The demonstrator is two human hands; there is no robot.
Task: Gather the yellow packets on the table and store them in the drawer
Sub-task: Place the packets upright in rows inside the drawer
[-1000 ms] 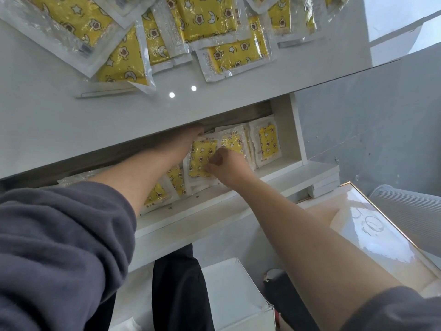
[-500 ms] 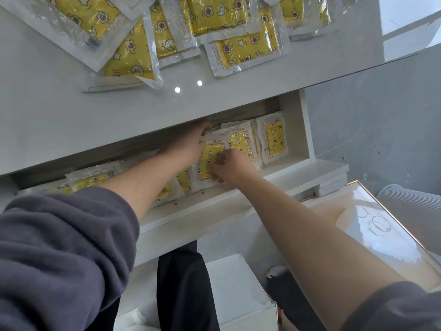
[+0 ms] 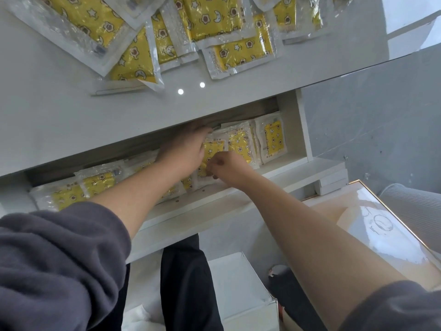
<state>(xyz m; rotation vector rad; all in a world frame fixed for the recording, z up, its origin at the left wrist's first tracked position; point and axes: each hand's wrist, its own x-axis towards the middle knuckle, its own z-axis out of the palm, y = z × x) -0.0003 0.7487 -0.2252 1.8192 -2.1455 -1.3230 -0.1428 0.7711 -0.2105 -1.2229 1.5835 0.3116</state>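
Hidden: left hand (image 3: 183,149) sits deep in open white drawer (image 3: 286,167) — fingertips lost in shadow under glossy white tabletop (image 3: 71,120) edge, can't tell its grip. The right hand (image 3: 226,166) curls fingers, pinching lower edge of a yellow star-print packet in clear plastic (image 3: 213,149), half covered by both hands. Stored packets (image 3: 273,139) fill drawer to its right wall w/ little slack; loose packet pile (image 3: 238,51) on tabletop — cut off at top.
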